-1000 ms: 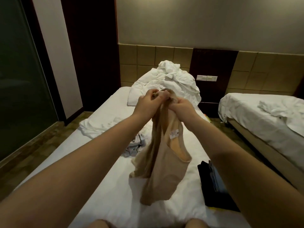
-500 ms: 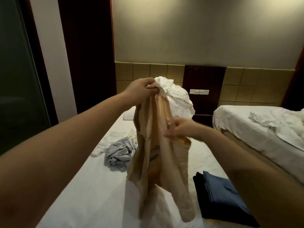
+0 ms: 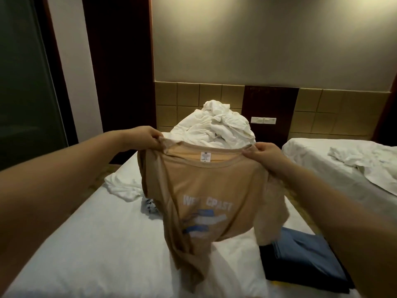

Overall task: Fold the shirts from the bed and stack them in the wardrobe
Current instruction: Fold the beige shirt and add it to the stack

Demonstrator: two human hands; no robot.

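Note:
A tan T-shirt (image 3: 206, 190) with white lettering and blue stripes hangs spread open above the white bed (image 3: 96, 244). My left hand (image 3: 144, 136) pinches its left shoulder by the collar. My right hand (image 3: 263, 152) pinches the right shoulder. The collar with its white label faces me, and the hem trails onto the sheet. On the bed at the right lies a stack of folded dark and blue clothes (image 3: 300, 259). Behind the shirt's left edge a grey patterned garment (image 3: 149, 206) peeks out, mostly hidden.
A heap of white bedding (image 3: 214, 127) sits at the head of the bed, and a white cloth (image 3: 122, 186) lies at its left edge. A second bed (image 3: 343, 166) with rumpled sheets stands to the right across a narrow aisle. A dark glass panel (image 3: 25, 82) is at the left.
The shirt was bunched and hanging from my left hand; my hands have moved apart to its two shoulders and it now hangs spread wide, print side towards me.

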